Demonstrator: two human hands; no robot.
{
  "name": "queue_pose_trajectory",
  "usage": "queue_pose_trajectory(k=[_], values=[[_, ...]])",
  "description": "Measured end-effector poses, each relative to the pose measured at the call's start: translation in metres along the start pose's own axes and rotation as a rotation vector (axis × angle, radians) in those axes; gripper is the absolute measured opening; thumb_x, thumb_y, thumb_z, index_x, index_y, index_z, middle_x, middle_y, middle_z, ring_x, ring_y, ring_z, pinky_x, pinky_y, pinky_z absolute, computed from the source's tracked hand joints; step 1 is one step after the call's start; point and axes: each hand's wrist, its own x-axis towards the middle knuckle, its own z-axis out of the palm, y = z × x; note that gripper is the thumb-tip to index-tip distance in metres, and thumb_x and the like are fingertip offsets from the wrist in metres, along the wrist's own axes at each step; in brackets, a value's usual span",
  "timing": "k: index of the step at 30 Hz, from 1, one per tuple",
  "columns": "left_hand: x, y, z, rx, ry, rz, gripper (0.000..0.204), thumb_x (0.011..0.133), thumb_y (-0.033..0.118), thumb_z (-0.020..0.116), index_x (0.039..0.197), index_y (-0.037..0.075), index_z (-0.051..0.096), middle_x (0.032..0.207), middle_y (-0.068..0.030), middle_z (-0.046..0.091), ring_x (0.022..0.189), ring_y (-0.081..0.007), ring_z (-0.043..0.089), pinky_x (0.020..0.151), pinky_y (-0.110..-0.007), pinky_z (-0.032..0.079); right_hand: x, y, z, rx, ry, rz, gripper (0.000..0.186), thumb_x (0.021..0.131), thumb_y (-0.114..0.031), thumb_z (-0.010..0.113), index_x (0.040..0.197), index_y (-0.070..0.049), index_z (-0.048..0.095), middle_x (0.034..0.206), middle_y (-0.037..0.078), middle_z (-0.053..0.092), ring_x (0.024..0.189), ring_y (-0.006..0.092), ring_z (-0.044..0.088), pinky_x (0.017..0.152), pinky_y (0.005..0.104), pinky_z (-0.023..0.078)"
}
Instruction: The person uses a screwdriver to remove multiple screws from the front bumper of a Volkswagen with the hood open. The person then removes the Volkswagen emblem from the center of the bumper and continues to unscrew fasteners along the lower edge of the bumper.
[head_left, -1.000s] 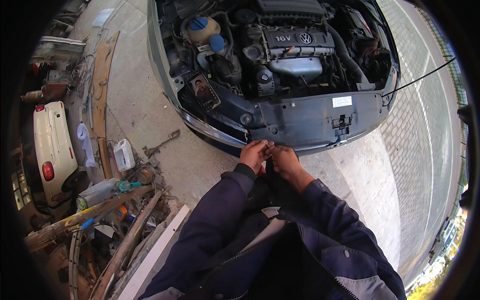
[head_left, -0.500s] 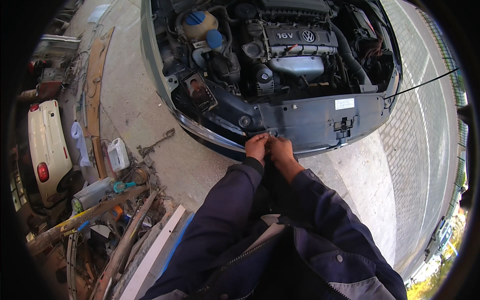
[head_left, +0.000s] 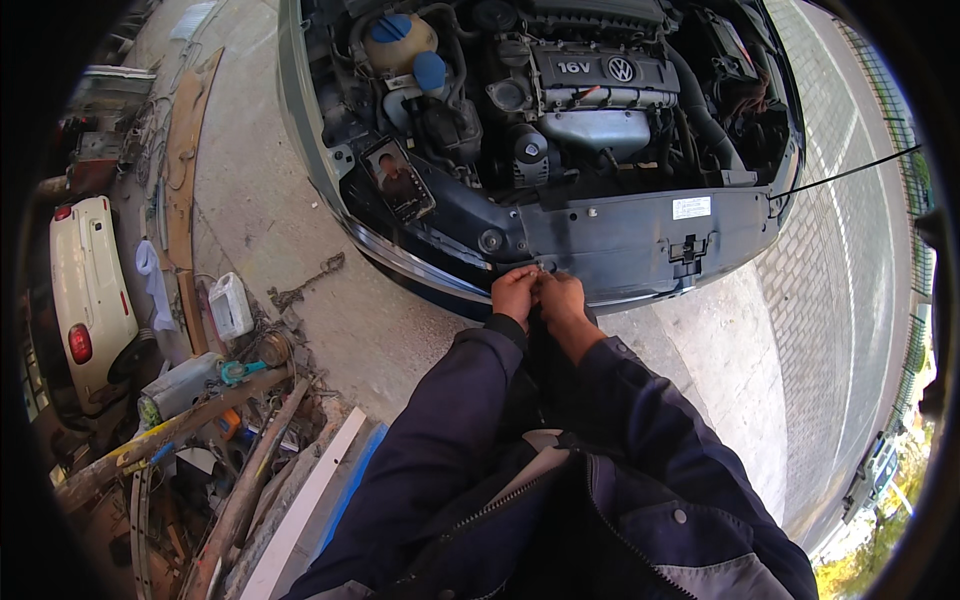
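Note:
My left hand (head_left: pixel 512 295) and my right hand (head_left: pixel 562 303) meet at the front edge of the black panel (head_left: pixel 620 235) of a car with its engine bay exposed. Fingers of both hands are pinched together around a small piece, too small and hidden to name. A phone (head_left: pixel 398 180) with a lit screen lies on the left front of the bay, beyond my hands. Behind it are a pale reservoir (head_left: pixel 395 55) with blue caps and the engine cover (head_left: pixel 600 65).
A thin black rod (head_left: pixel 850 168) slants from the car's right. At left stand a cream car (head_left: pixel 90 310) and piled scrap wood and metal (head_left: pixel 230 480), with a plank (head_left: pixel 192 150) and white jug (head_left: pixel 230 305) on the concrete. Paving (head_left: pixel 820 280) runs along the right.
Compared with a second ago, both hands are slightly higher and closer against the panel's edge, fingers still pinched. The view has shifted slightly. Little differs from half a second ago.

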Motion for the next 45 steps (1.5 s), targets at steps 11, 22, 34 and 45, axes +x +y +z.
queue_pose_trajectory(k=[11,22,34,45], values=[[-0.006,-0.001,0.002,-0.189,-0.071,-0.165,0.018,0.104,0.022,0.06,0.1,0.008,0.071,0.087,-0.0023,0.069,0.07,-0.013,0.062,0.058,-0.028,0.046,0.052,0.028,0.007,-0.223,0.031,-0.054,0.027,0.094,-0.018,0.06,0.096,0.004,0.074,0.087,0.02,0.075,0.077,0.0354,0.074,0.068,0.0408,0.057],[0.028,0.013,0.008,-0.166,-0.088,-0.439,0.02,0.101,0.028,0.063,0.088,0.012,0.064,0.074,-0.0021,0.063,0.062,-0.0182,0.059,0.057,-0.034,0.046,0.081,0.051,0.008,0.22,-0.216,0.195,0.016,0.098,-0.015,0.054,0.095,-0.005,0.067,0.074,0.004,0.064,0.063,0.0218,0.064,0.052,0.0343,0.048],[0.028,0.02,0.016,0.063,0.017,-0.421,0.024,0.102,0.027,0.061,0.102,0.004,0.068,0.088,-0.0102,0.071,0.077,-0.0239,0.068,0.069,-0.039,0.054,0.02,0.025,-0.013,0.058,-0.204,0.018,0.035,0.103,-0.029,0.054,0.111,0.001,0.071,0.099,0.015,0.072,0.08,0.024,0.074,0.051,0.0373,0.058],[0.028,0.022,0.019,0.257,0.011,-0.286,0.025,0.102,0.019,0.06,0.096,-0.004,0.066,0.088,-0.02,0.075,0.07,-0.0252,0.07,0.059,-0.039,0.055,-0.025,-0.009,-0.018,-0.182,-0.179,-0.013,0.043,0.107,-0.033,0.051,0.098,0.005,0.067,0.065,0.009,0.061,0.048,0.0186,0.06,0.041,0.0358,0.053]])
